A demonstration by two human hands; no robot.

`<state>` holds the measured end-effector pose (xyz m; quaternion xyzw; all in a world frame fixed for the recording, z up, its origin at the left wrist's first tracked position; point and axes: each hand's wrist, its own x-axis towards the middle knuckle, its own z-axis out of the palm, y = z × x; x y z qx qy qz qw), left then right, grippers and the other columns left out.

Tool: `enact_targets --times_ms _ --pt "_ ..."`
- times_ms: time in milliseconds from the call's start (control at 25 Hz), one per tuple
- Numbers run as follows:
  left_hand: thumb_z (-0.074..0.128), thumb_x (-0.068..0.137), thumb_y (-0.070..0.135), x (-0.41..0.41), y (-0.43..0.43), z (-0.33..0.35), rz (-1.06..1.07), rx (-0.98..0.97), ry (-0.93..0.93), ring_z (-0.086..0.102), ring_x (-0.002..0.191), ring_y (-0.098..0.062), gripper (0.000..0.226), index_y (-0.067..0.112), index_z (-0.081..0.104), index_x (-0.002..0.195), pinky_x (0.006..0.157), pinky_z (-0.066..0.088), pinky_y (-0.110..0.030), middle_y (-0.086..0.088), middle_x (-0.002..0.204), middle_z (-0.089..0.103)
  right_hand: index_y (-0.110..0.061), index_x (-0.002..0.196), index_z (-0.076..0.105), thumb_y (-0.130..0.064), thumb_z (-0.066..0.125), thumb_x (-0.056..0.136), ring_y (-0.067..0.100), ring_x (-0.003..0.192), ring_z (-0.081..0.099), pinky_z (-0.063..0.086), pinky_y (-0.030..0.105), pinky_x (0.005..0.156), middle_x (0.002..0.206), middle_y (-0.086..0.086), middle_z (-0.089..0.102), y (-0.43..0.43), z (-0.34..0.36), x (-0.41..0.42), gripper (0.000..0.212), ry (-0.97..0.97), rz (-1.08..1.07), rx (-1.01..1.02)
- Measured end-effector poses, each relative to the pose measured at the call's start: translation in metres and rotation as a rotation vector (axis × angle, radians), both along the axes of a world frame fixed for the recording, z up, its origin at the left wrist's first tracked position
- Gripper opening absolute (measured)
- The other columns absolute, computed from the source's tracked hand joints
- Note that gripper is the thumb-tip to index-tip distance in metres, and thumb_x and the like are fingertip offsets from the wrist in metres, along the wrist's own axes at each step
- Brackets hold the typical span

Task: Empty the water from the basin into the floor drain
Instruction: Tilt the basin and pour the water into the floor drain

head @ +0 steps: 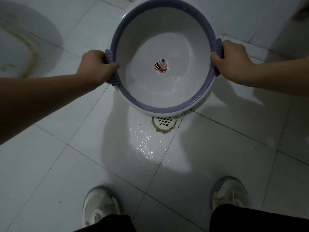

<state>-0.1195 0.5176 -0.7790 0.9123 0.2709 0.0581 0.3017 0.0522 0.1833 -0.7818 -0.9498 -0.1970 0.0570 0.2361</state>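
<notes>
Head view: left hand (97, 66), right hand (232, 61) curled round basin (167, 30) handles; near rim edge over floor drain (164, 123).

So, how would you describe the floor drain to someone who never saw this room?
Find the big white basin with the purple rim, held over the tiled floor. Just below its near edge sits the floor drain: a small round cover with grid holes, unlike the plain tiles.

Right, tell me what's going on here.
A person grips the basin by its handles, left hand on one, right hand on the other, its near rim tilted down over the floor drain. Only a shallow pool of water is left inside, and a wet patch glistens on the tiles beside the drain.
</notes>
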Motion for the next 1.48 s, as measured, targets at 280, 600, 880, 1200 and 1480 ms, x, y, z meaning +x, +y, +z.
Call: enact_targets --times_ms 280,600,880,1200,1480 --pt "0.062 0.086 0.024 0.000 0.001 -0.002 0.001 -0.009 0.000 0.065 0.061 -0.010 0.019 0.006 0.063 0.093 0.047 0.048 -0.015 -0.009 0.081 0.068 -0.007 0.092 0.050 -0.026 0.047 0.092 0.007 0.056 0.044 0.030 0.021 0.046 0.082 0.009 0.055 -0.001 0.000 -0.003 0.019 -0.001 0.007 0.012" --pt "0.062 0.085 0.022 -0.002 0.004 -0.004 -0.008 -0.033 -0.030 0.066 0.059 -0.010 0.024 0.001 0.064 0.095 0.040 0.045 -0.006 -0.009 0.078 0.067 -0.004 0.099 0.050 -0.027 0.046 0.094 0.018 0.063 0.048 0.032 0.020 0.048 0.089 0.011 0.055 -0.002 -0.002 -0.003 0.024 -0.004 -0.005 0.015" --pt "0.062 0.083 0.023 -0.002 0.002 -0.005 -0.008 -0.039 -0.040 0.068 0.062 -0.014 0.022 0.003 0.064 0.093 0.046 0.051 -0.015 -0.012 0.083 0.069 -0.002 0.103 0.052 -0.027 0.045 0.094 0.022 0.069 0.048 0.031 0.023 0.050 0.089 0.012 0.055 -0.004 -0.001 -0.005 0.028 -0.003 -0.009 0.007" --pt "0.061 0.087 0.019 -0.004 -0.001 -0.003 -0.029 -0.053 -0.071 0.066 0.063 -0.009 0.019 0.002 0.062 0.096 0.042 0.045 -0.005 -0.005 0.080 0.066 -0.010 0.093 0.044 -0.023 0.046 0.093 0.007 0.057 0.040 0.026 0.007 0.041 0.087 0.009 0.053 -0.002 0.002 -0.010 0.014 -0.024 -0.029 0.035" --pt "0.061 0.086 0.017 -0.004 -0.002 -0.003 -0.025 -0.055 -0.094 0.063 0.061 -0.005 0.022 -0.001 0.063 0.098 0.042 0.042 -0.003 -0.002 0.075 0.063 -0.009 0.099 0.047 -0.023 0.045 0.096 0.002 0.058 0.042 0.031 0.003 0.038 0.089 0.010 0.053 -0.004 0.000 -0.013 0.015 -0.014 -0.040 0.066"
